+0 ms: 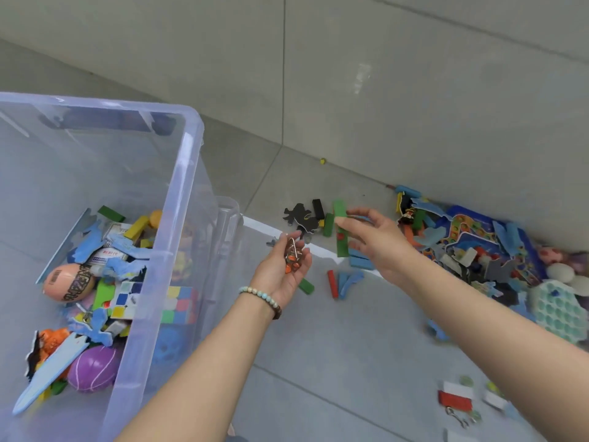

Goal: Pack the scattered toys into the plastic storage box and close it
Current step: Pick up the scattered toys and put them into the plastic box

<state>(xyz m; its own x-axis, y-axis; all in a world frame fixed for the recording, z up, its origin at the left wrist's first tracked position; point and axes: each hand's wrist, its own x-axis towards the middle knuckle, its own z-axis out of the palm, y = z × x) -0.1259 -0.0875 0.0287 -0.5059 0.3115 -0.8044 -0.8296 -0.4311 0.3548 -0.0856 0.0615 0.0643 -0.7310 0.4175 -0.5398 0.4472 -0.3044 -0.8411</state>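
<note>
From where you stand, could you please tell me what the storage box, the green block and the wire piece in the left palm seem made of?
The storage box: translucent glossy plastic; toys show through its wall. The green block, pinched by the right hand: likely painted wood, matte with square edges. The wire puzzle piece in the left hand: probably metal, thin and shiny.

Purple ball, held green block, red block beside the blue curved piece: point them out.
purple ball point(92, 370), head view, its striped top.
green block point(343, 248), head view, its lower half.
red block point(332, 283), head view, middle of its top face.
</note>
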